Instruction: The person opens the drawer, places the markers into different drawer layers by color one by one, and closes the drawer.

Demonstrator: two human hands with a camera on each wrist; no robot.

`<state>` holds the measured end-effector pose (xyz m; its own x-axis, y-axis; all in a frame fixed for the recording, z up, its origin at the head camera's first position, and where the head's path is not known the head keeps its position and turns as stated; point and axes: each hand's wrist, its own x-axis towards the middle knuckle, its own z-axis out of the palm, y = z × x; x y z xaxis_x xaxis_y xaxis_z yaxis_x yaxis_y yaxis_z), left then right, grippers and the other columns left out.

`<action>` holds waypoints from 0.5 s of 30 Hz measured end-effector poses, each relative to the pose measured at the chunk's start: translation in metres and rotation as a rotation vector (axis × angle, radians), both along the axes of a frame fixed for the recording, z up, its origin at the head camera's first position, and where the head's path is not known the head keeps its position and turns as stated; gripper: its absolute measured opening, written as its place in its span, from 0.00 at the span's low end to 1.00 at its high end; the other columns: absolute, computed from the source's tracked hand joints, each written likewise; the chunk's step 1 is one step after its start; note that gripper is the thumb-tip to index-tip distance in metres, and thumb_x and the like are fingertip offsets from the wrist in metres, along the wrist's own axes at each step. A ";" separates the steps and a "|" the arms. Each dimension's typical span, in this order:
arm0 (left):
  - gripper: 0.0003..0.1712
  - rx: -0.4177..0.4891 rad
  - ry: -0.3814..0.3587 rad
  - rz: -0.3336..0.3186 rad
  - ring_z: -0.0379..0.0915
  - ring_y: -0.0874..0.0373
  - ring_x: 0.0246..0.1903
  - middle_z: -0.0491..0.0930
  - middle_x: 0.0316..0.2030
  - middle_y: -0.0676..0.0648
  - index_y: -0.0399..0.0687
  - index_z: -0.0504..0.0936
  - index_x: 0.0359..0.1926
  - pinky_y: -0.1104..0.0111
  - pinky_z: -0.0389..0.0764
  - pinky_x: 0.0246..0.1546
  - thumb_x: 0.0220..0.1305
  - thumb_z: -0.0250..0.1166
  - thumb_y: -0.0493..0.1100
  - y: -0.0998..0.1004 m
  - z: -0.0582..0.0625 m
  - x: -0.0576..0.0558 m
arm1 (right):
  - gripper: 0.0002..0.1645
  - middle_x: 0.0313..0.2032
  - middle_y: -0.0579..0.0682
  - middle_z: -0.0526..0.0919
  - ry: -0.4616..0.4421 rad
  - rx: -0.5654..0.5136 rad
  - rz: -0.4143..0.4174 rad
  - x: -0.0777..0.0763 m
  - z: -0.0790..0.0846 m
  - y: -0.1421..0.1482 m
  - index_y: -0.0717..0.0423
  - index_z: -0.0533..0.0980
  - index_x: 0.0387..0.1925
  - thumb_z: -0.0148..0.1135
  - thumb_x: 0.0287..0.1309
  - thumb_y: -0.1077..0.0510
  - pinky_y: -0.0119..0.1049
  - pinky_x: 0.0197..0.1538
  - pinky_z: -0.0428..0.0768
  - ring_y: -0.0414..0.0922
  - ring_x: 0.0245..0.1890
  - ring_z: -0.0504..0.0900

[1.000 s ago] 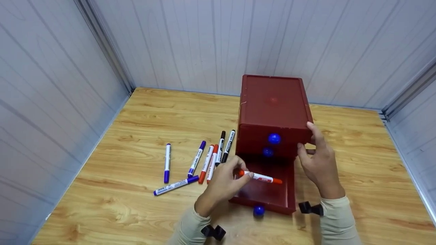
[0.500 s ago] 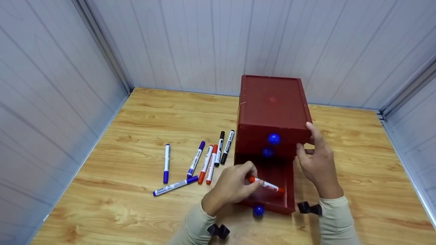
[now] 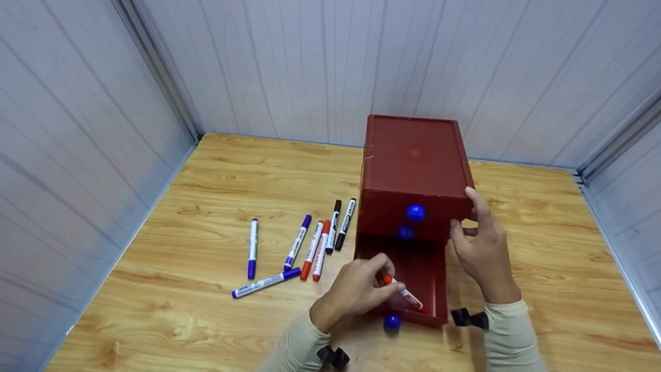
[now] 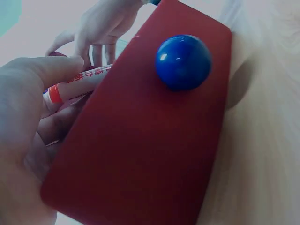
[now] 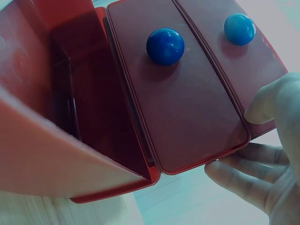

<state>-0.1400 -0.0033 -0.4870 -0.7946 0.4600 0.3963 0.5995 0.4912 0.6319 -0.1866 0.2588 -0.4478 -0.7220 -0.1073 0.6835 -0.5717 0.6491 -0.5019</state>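
My left hand (image 3: 356, 287) pinches a red-capped marker (image 3: 410, 298) between thumb and fingers, inside the pulled-out bottom drawer (image 3: 433, 274). The marker slants, its far end near the drawer's front wall. In the left wrist view that front wall, with a blue ball knob (image 4: 183, 62), hides part of the marker (image 4: 84, 85). At the front right corner of the dark red drawer cabinet (image 3: 415, 165), my right hand (image 3: 485, 256) grips. The right wrist view has its thumb (image 5: 262, 105) on an upper drawer front and the other fingers along the side.
Left of the cabinet lie several loose markers: blue ones (image 3: 253, 248), red ones (image 3: 312, 250) and black ones (image 3: 346, 223). Two blue knobs (image 3: 415, 212) stick out from the shut upper drawers. Pale panel walls (image 3: 289, 67) enclose the wooden table (image 3: 181, 320).
My left hand has moved right and toward the drawer's front, lowering the marker, which now slants more steeply. My right hand stays on the cabinet.
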 end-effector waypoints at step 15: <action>0.13 -0.006 -0.113 0.003 0.70 0.71 0.22 0.78 0.24 0.61 0.54 0.77 0.35 0.78 0.69 0.24 0.61 0.72 0.52 0.001 -0.001 -0.001 | 0.42 0.54 0.60 0.79 0.001 -0.008 0.001 -0.001 -0.002 0.000 0.52 0.61 0.74 0.61 0.59 0.71 0.16 0.40 0.76 0.51 0.45 0.83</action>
